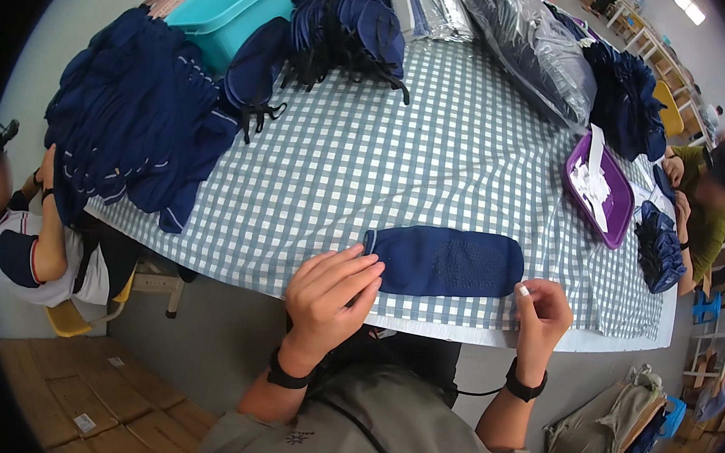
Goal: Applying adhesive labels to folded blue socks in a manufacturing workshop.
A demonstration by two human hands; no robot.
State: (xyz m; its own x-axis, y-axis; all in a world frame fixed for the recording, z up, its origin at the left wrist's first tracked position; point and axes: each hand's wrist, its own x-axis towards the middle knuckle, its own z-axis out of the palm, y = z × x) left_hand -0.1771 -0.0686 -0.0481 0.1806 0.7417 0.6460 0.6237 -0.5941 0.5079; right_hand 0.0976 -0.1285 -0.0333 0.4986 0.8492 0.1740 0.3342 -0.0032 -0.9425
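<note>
A flat navy fabric piece (453,263), long and rounded at its right end, lies on the checked tablecloth in front of me. Small dots cover its right half, and a pale line edges its left end. The fingers of my left hand (327,296) are stretched out, their tips resting at that left end. At the rounded end, my right hand (543,317) has its fingers curled in toward the thumb. Something small and white shows at the thumb tip; I cannot make out what it is.
Navy fabric pieces (133,115) are heaped at the left, beside a turquoise bin (234,12). Navy pieces with black straps (343,38) lie farther back. A plastic-wrapped bundle (538,57) and a purple basket (577,179) with white slips stand to the right. Co-workers sit at both sides.
</note>
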